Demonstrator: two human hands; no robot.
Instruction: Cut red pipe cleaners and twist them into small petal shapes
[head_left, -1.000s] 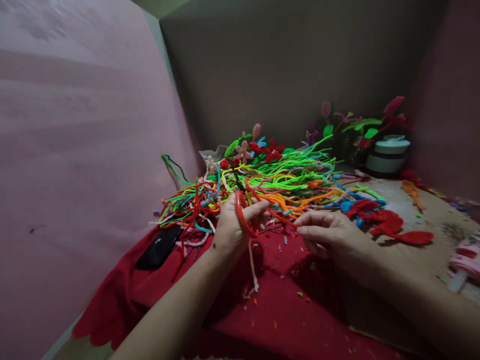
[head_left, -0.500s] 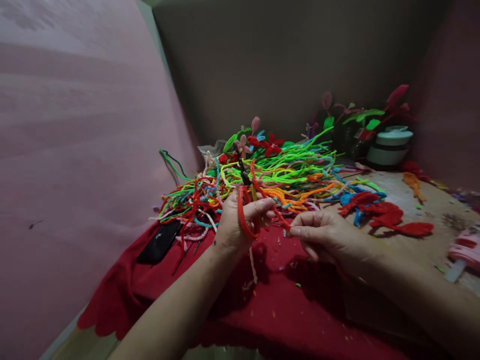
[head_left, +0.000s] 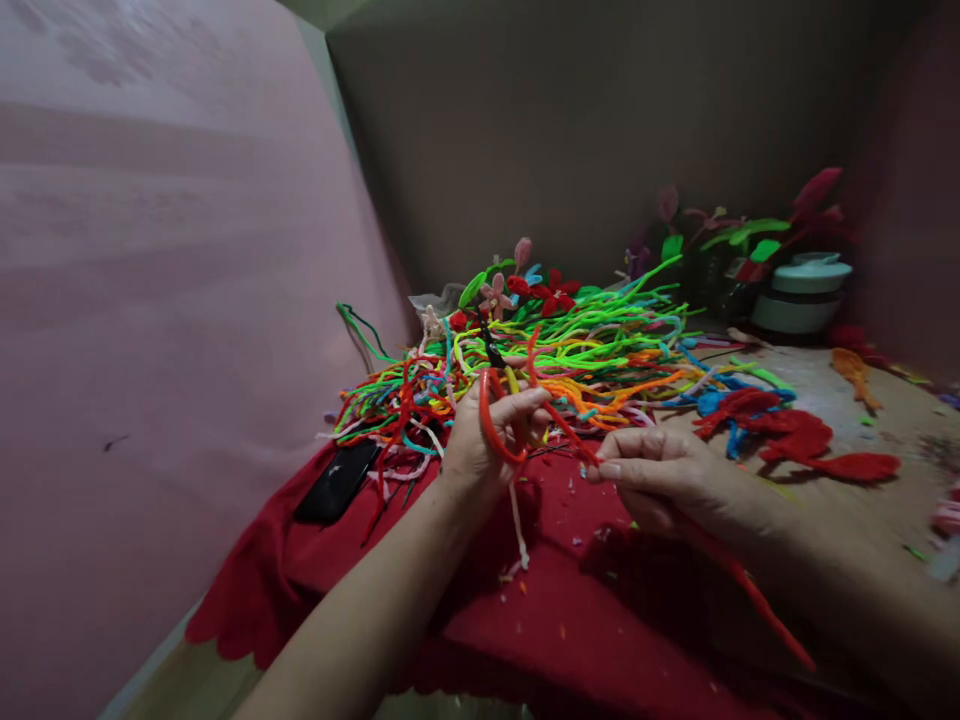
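Observation:
My left hand (head_left: 491,430) is closed around scissors (head_left: 491,415) with orange-red handles, their dark blades pointing up and away. A red fuzzy stem (head_left: 562,425) runs from beside its fingers to my right hand (head_left: 645,470), where thumb and forefinger pinch it. The stem's tail comes out below the right hand and hangs toward the lower right. Behind both hands lies a wide heap of colourful fuzzy stems (head_left: 600,335), mostly green, yellow, orange and red. One pale stem (head_left: 519,525) lies below my left hand.
A black phone (head_left: 337,485) rests on the red cloth (head_left: 540,620) at the left. Red petal shapes (head_left: 799,430) lie at the right. A lidded container (head_left: 802,295) and fuzzy flowers (head_left: 555,292) stand behind. Small scraps dot the cloth.
The view has shifted slightly, so most things appear farther right. More of the red stem's tail now shows below my right hand. Both hands keep their grips.

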